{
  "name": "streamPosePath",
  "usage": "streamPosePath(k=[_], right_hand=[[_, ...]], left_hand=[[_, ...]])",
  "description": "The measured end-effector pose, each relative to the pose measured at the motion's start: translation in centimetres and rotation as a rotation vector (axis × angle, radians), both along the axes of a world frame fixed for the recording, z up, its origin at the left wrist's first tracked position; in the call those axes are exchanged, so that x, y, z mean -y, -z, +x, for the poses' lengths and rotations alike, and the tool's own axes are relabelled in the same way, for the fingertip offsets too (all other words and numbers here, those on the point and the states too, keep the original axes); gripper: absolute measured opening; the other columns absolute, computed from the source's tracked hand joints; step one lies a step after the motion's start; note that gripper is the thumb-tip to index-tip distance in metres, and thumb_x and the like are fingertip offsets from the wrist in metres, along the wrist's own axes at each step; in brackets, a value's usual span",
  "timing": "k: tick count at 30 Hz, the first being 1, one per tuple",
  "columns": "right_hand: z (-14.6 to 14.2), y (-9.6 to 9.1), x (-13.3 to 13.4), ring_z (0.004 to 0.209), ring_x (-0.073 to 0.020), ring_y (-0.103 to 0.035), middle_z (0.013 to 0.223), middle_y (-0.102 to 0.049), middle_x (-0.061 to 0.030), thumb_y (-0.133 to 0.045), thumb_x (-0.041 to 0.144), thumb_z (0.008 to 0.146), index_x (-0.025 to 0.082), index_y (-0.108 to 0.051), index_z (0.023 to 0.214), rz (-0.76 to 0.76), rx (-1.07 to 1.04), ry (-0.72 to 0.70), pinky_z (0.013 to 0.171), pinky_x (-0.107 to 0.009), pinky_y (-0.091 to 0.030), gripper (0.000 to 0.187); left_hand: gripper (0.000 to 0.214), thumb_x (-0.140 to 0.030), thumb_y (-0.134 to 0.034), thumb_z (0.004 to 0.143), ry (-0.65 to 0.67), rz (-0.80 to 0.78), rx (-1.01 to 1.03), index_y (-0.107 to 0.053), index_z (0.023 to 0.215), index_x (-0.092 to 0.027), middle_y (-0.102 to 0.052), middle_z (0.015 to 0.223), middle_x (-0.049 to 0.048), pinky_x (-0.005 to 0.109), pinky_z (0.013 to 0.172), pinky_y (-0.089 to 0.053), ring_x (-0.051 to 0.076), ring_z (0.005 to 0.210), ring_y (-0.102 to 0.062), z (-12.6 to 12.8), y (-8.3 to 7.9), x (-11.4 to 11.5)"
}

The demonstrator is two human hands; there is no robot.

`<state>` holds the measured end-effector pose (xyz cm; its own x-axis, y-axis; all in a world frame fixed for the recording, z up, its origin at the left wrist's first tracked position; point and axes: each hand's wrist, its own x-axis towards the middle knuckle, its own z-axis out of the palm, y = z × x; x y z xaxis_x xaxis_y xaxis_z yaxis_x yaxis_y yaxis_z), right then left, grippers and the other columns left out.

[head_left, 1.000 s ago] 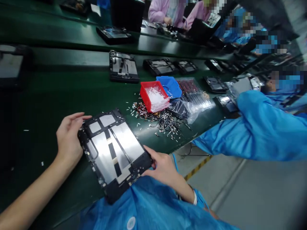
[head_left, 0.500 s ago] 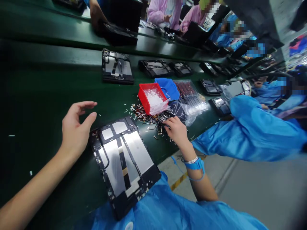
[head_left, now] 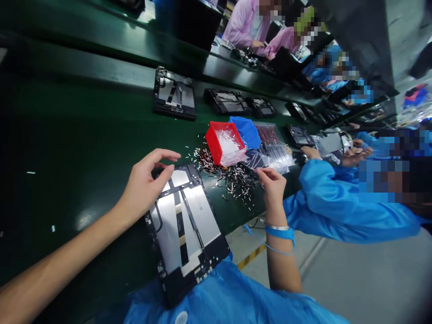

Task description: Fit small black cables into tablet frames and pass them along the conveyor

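An opened tablet (head_left: pixel 202 207) with silver plates and a dark ribbon cable lies at the table's near edge, partly over my blue gown. My left hand (head_left: pixel 146 180) hovers by its upper left corner, thumb and fingers apart, holding nothing. To the right, my right hand (head_left: pixel 274 183) is pinched at the edge of a loose pile of small cable pieces (head_left: pixel 238 184). A thin dark thing shows at its fingertips, too small to name. Beyond the pile stand a red bin (head_left: pixel 216 144) holding white bits and a blue bin (head_left: pixel 251 135).
More opened tablets lie along the line, one (head_left: pixel 175 94) behind the left side. Clear plastic trays (head_left: pixel 275 148) sit beside the bins. A co-worker's blue sleeve (head_left: pixel 324 193) reaches in close on my right. White scraps dot the green table (head_left: pixel 84 180).
My left hand has moved right, over the tablet's corner. My right hand has drawn back rightward from the cable pile, still pinched. The view has shifted slightly; the co-worker's hand now shows.
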<state>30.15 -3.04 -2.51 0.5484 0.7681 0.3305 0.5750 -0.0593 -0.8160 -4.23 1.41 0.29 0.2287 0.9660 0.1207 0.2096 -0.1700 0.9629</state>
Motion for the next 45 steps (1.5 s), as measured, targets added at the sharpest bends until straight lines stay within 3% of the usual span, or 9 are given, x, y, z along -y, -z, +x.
streamPosePath(k=[6, 14, 23, 28, 30, 35, 40, 42, 45], right_hand=[[-1.5, -1.1, 0.1, 0.043, -0.0079, -0.041, 0.057, -0.062, -0.0010, -0.069, 0.052, 0.061, 0.020, -0.060, 0.061, 0.016, -0.191, -0.052, 0.038, -0.022, -0.028, 0.034], [-9.9, -1.7, -1.0, 0.064, -0.0139, -0.054, 0.070, -0.067, -0.0020, -0.076, 0.036, 0.063, 0.021, -0.067, 0.062, -0.001, -0.125, -0.266, 0.058, -0.028, -0.042, 0.017], [-11.4, -3.0, -1.7, 0.065, -0.0169, -0.062, 0.068, -0.070, -0.0028, -0.071, 0.033, 0.067, 0.020, -0.066, 0.067, -0.179, -0.131, -0.527, 0.057, -0.028, -0.044, 0.015], [-13.1, -4.9, -1.4, 0.054, -0.0086, -0.050, 0.061, -0.063, 0.0028, -0.065, 0.016, 0.071, 0.019, -0.069, 0.070, -0.338, 0.163, -0.790, 0.052, -0.022, -0.037, 0.005], [-13.5, -5.4, -1.6, 0.056, -0.0085, -0.050, 0.063, -0.063, 0.0031, -0.064, 0.013, 0.072, 0.020, -0.071, 0.071, -0.341, 0.290, -0.808, 0.055, -0.022, -0.037, 0.009], [-13.7, -6.1, -2.5, 0.060, -0.0099, -0.051, 0.062, -0.063, 0.0027, -0.063, 0.010, 0.073, 0.021, -0.071, 0.071, -0.352, 0.482, -0.794, 0.057, -0.023, -0.037, 0.014], [-13.8, -6.5, -2.9, 0.063, -0.0113, -0.053, 0.063, -0.063, 0.0027, -0.063, 0.010, 0.074, 0.021, -0.071, 0.071, -0.359, 0.614, -0.819, 0.058, -0.024, -0.038, 0.014], [-14.0, -6.7, -2.9, 0.065, -0.0127, -0.056, 0.064, -0.065, 0.0023, -0.063, 0.010, 0.077, 0.022, -0.071, 0.073, -0.304, 0.667, -0.836, 0.058, -0.025, -0.040, 0.014], [-14.6, -6.8, -2.4, 0.078, -0.0168, -0.059, 0.079, -0.071, -0.0014, -0.062, 0.013, 0.082, 0.022, -0.070, 0.079, 0.036, 0.791, -0.690, 0.069, -0.030, -0.045, 0.012]], left_hand=[[0.021, -0.025, -0.053, 0.083, 0.071, -0.006, 0.020, -0.065, 0.099, -0.018, -0.066, 0.101, 0.0044, 0.031, 0.078, -0.046, 0.018, 0.088, -0.061, 0.1, -0.3, 0.6], [0.028, -0.016, -0.051, 0.086, 0.262, 0.088, 0.010, -0.061, 0.112, -0.019, -0.065, 0.115, 0.0061, 0.034, 0.082, -0.049, 0.017, 0.092, -0.062, 1.3, 0.9, 1.9], [0.029, -0.015, -0.058, 0.084, 0.257, 0.109, -0.024, -0.058, 0.112, -0.019, -0.064, 0.111, 0.0071, 0.034, 0.083, -0.048, 0.019, 0.095, -0.060, 2.9, 0.4, 1.0], [0.004, -0.015, -0.060, 0.080, 0.339, 0.070, -0.215, -0.062, 0.079, -0.018, -0.064, 0.081, 0.0030, 0.032, 0.073, -0.043, 0.019, 0.078, -0.058, 3.4, -0.4, -0.4], [0.015, -0.014, -0.055, 0.081, 0.388, 0.031, -0.224, -0.060, 0.067, -0.018, -0.058, 0.064, 0.0000, 0.029, 0.064, -0.039, 0.016, 0.063, -0.054, 3.1, -0.4, -0.7], [0.016, -0.017, -0.056, 0.080, 0.530, -0.123, -0.143, -0.061, 0.065, -0.018, -0.055, 0.050, -0.0032, 0.023, 0.052, -0.036, 0.011, 0.047, -0.050, 2.5, -0.2, -1.0], [0.013, -0.018, -0.054, 0.082, 0.505, -0.269, -0.041, -0.062, 0.071, -0.016, -0.062, 0.054, -0.0010, 0.021, 0.050, -0.041, 0.011, 0.048, -0.056, 2.5, 0.0, -0.9], [0.014, -0.013, -0.052, 0.080, 0.496, -0.331, 0.002, -0.060, 0.069, -0.015, -0.062, 0.054, -0.0006, 0.020, 0.047, -0.041, 0.010, 0.043, -0.055, 2.6, 0.2, -0.9], [0.014, -0.013, -0.048, 0.083, 0.463, -0.431, 0.088, -0.057, 0.072, -0.014, -0.066, 0.059, 0.0030, 0.019, 0.039, -0.038, 0.011, 0.041, -0.057, 2.9, 0.5, -1.0]])
